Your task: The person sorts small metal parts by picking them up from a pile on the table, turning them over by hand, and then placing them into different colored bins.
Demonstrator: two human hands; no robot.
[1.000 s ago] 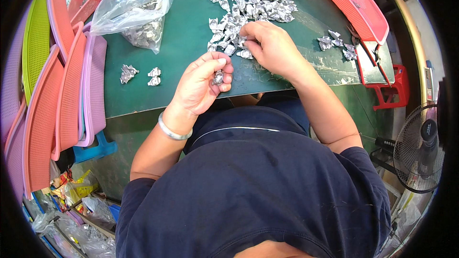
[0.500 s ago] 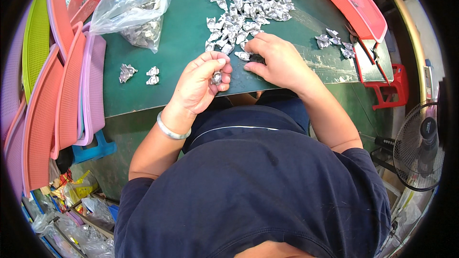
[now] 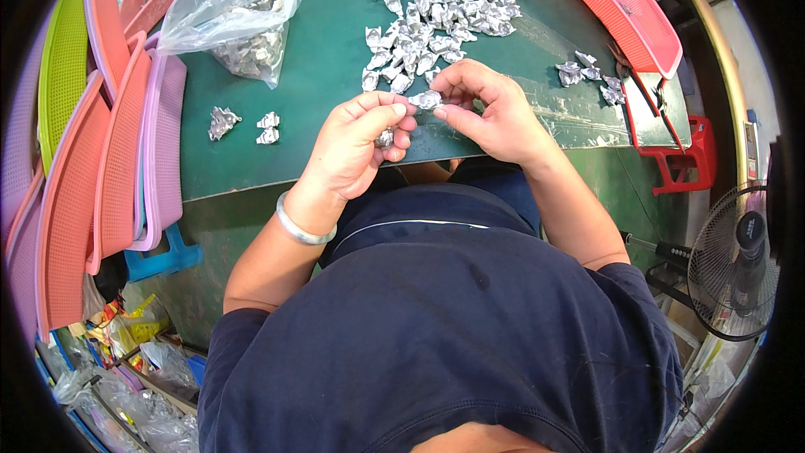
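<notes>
My left hand (image 3: 366,133) is closed round a small silver metal casting (image 3: 385,137), which shows between its curled fingers. Between the thumb and fingers of my right hand (image 3: 490,111) is another silver casting (image 3: 426,101), raised over the table's near edge and close to my left fingertips. Just beyond both hands lies a large heap of like castings (image 3: 453,0), spreading toward the far edge. To the left rest two castings (image 3: 267,127) side by side and a separate one (image 3: 223,122). Several more castings (image 3: 589,73) lie at the right.
A clear plastic bag (image 3: 251,25) of castings stands at the left of the green table (image 3: 327,17). Stacked pink, purple and green baskets (image 3: 75,176) line the left side. A red basket (image 3: 625,13) is at the right, with a red stool (image 3: 692,151) and a fan (image 3: 736,260) beyond.
My right hand has picked up a casting from the near end of the heap and brought it beside my left fingertips. My left hand keeps its casting and has barely moved.
</notes>
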